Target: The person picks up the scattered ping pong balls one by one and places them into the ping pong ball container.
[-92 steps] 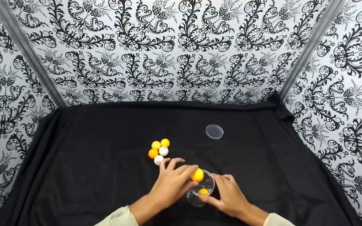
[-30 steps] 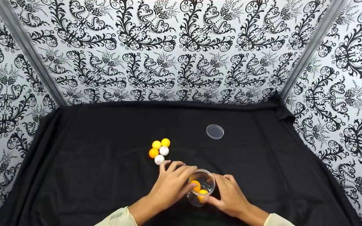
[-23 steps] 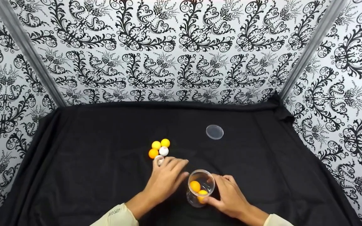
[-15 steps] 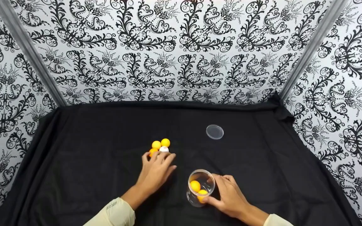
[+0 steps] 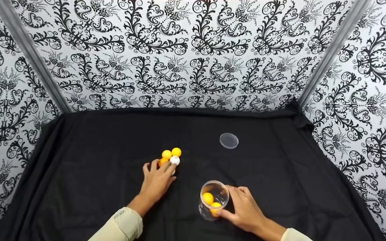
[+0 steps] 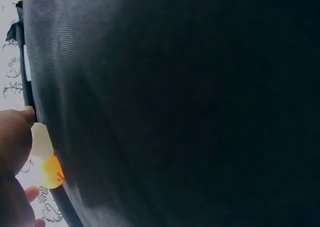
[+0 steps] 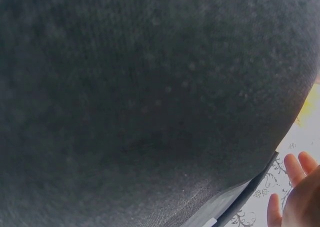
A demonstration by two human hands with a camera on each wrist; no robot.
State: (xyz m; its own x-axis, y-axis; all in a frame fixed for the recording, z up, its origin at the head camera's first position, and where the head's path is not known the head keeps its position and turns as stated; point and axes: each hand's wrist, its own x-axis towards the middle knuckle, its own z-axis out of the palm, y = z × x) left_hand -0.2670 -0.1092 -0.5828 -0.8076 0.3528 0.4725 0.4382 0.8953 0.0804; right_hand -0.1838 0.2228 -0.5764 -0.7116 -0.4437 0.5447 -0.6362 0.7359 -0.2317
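In the head view my left hand (image 5: 156,179) reaches over the near side of a cluster of ping-pong balls. Its thumb and forefinger pinch a white ping-pong ball (image 5: 173,172), mostly hidden under the fingers. Touching that group are another white ball (image 5: 175,160), two yellow balls (image 5: 166,154) and an orange ball (image 5: 163,162), partly covered by my fingers. The left wrist view has a white ball (image 6: 42,141) close to the thumb. My right hand (image 5: 246,209) grips a clear plastic cup (image 5: 205,212) from its right side. Two orange balls (image 5: 208,198) lie inside the cup.
A clear round lid (image 5: 229,140) lies flat beyond the cup. Black cloth (image 5: 112,144) covers the table, bunched at the far right corner (image 5: 298,113). Patterned walls (image 5: 193,60) stand behind and at both sides.
A second orange ball has gone from my left hand into the cup. That hand has then moved left to the cluster and closed on the nearest white ball. My right hand and cup stay put.
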